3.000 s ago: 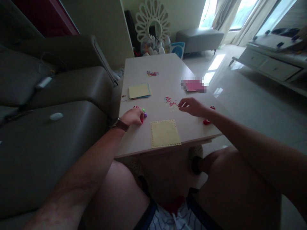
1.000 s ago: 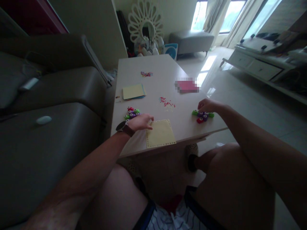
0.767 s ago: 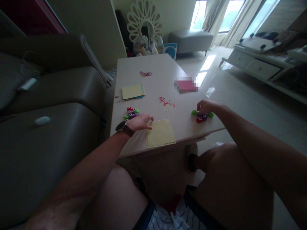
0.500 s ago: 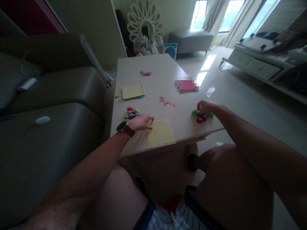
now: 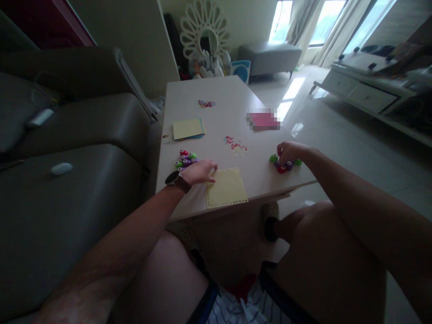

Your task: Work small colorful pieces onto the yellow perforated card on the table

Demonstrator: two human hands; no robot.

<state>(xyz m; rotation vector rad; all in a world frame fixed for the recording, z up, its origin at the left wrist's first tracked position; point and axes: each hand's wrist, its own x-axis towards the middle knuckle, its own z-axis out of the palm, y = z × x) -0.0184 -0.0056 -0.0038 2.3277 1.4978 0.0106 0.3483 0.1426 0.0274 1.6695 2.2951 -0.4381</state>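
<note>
On the table's near edge lies a pale yellow sheet [image 5: 227,190] with a row of small shapes along its borders. My left hand [image 5: 201,172] rests at the sheet's upper left corner, thumb and fingers apart, thumb touching the paper. Beyond that wrist is a cluster of small red, green and purple craft punches [image 5: 184,162], partly covered by the hand. Off to the right, my right hand [image 5: 290,149] reaches down into a second group of craft punches [image 5: 282,169], its fingers pinched on one among them. The fingertips are partly hidden.
A stack of yellow and blue sheets [image 5: 188,128] lies on the left of the white table [image 5: 219,90]. Tiny paper cut-outs [image 5: 235,145] are scattered mid-table, with another colourful pile [image 5: 206,104] farther back. A pink blurred item [image 5: 265,119] sits at the right edge. A sofa [image 5: 77,193] stands left.
The view has shifted very slightly. Both hands stay in nearly the same places, the left at the sheet and the right at the craft punches.
</note>
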